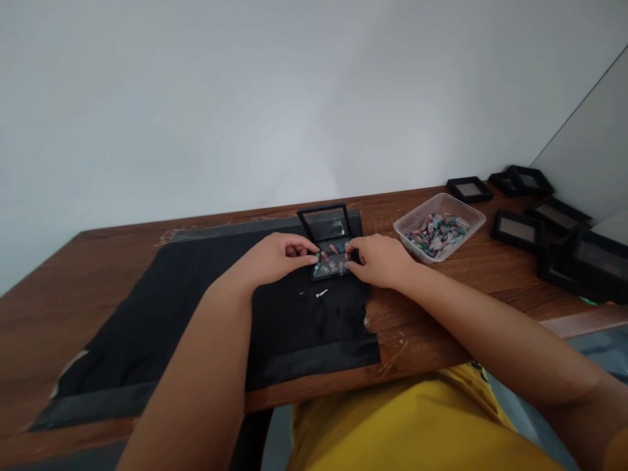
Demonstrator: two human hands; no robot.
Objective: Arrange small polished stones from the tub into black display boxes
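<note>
A shallow black box (332,266) lies on a black sheet, its hinged, windowed lid (326,224) standing up at the back. Small elongated pieces (324,257) in pink, teal and clear tones are laid out inside it. At the box's left edge is my left hand (272,258), curled, with thumb and forefinger drawn together around a spot at the edge. My right hand (380,260) is bent at the right edge, thumb and fingertips touching that side. What sits between the fingertips of either hand is too small to tell.
A clear plastic tub (417,219) of similar coloured pieces (439,233) stands right of the box. Several black windowed boxes (517,229) lie farther right. Under the work is the black sheet (196,294) on a wooden table (63,275), with a white scrap (322,293) on it.
</note>
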